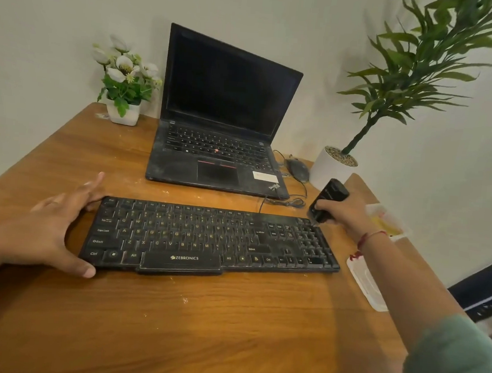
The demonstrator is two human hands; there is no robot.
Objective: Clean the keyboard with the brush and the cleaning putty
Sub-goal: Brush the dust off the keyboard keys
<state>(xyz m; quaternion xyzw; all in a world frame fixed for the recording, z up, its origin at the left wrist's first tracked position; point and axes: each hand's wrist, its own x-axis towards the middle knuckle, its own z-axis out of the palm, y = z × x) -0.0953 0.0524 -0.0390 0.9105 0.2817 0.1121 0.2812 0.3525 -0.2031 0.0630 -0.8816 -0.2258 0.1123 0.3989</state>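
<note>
Keyboard [211,239]: right hand [347,216] holds brush [328,197]

Left hand [53,230] spread, fingers straight; right hand [345,214] gripping brush [328,197].

The keyboard [211,239] lies on the table [170,312], the left hand [50,227] spanning its left end, and the right hand [345,214] gripping the brush [330,194] over its far right corner. Behind the left fingers [91,187] stands a flowerpot [124,113]; behind the keyboard, a laptop [223,125]; beyond the right fingers [325,206], a mouse [298,170] and a potted plant [330,171].
</note>
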